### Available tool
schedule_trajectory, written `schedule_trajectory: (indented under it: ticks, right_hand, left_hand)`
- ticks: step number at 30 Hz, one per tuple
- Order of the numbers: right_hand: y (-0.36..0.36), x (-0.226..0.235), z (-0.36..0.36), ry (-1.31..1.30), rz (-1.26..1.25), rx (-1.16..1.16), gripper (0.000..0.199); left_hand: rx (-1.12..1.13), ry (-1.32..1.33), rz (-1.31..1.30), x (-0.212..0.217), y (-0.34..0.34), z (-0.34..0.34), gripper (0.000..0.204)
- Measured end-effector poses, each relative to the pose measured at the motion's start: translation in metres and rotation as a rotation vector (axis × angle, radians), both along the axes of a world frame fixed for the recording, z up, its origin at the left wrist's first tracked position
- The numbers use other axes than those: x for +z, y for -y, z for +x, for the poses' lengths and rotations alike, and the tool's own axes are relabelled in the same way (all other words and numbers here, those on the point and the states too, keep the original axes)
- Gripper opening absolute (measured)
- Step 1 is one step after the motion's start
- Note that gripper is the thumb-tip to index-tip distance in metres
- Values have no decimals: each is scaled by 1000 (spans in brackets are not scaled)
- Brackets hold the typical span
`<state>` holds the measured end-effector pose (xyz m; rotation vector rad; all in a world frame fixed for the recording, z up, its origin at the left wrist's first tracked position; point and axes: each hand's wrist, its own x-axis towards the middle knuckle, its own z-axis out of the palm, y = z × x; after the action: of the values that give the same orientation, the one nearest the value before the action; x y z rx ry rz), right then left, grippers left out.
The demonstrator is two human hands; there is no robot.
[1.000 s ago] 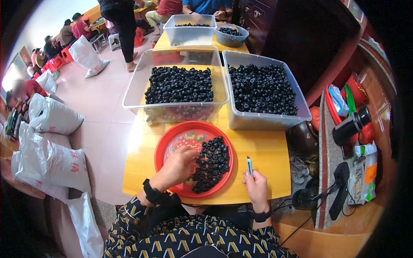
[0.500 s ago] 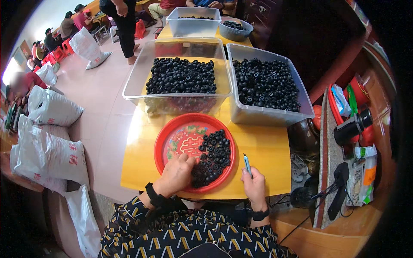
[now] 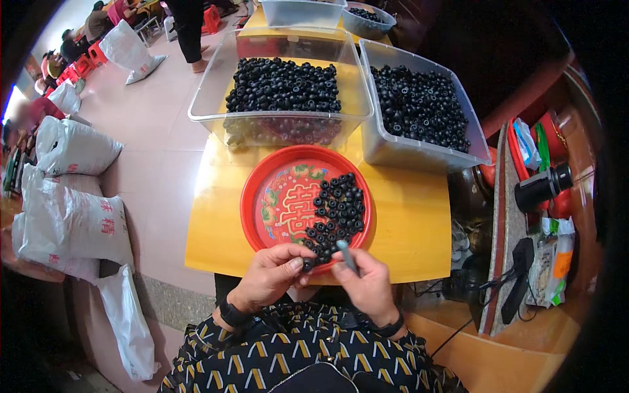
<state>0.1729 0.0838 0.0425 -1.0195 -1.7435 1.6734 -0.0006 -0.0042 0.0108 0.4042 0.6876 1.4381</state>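
Note:
A round red tray with a patterned centre lies on the yellow table and carries a heap of small black ring-shaped parts on its right half. My left hand is at the tray's near rim, its fingertips pinching one small black part. Close beside it, my right hand grips a thin grey-blue pen-like tool, whose tip points toward the pinched part. Both hands meet over the table's front edge.
Two clear plastic bins full of the same black parts stand behind the tray; further bins are beyond. White sacks lie on the floor at left, where people sit. A cluttered side shelf is at right.
My left hand has left the heap on the tray and drawn back to the near rim with one part. My right hand has moved left from the table to meet it.

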Motion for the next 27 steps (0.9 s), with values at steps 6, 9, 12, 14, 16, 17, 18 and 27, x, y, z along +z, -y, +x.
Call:
schedule_trajectory:
  ticks: [6, 9, 12, 14, 16, 17, 18, 27]
  right_hand:
    - [6, 2, -23, -110, 21, 114, 17]
    - [9, 0, -23, -52, 52, 131, 17]
    - [8, 0, -25, -3, 174, 162, 20]
    - [6, 1, -23, 2, 243, 153, 22]
    - [3, -2, -18, 1, 348, 119, 26]
    - [2, -2, -16, 1, 347, 122, 26]
    - [1, -1, -14, 59, 440, 125, 27]
    - [3, 1, -14, 111, 666, 223, 30]
  left_hand:
    - [22, -43, 18, 6, 4, 4, 23]
    - [62, -165, 53, 7, 6, 5, 24]
    - [84, -20, 33, 1, 5, 2, 24]
    - [152, 79, 111, -7, 3, -1, 24]
    - [152, 113, 111, -8, 2, -5, 24]
    - [150, 145, 111, -9, 3, -7, 24]
    - [157, 145, 72, -8, 3, -7, 25]
    - [207, 159, 22, -6, 5, -8, 17]
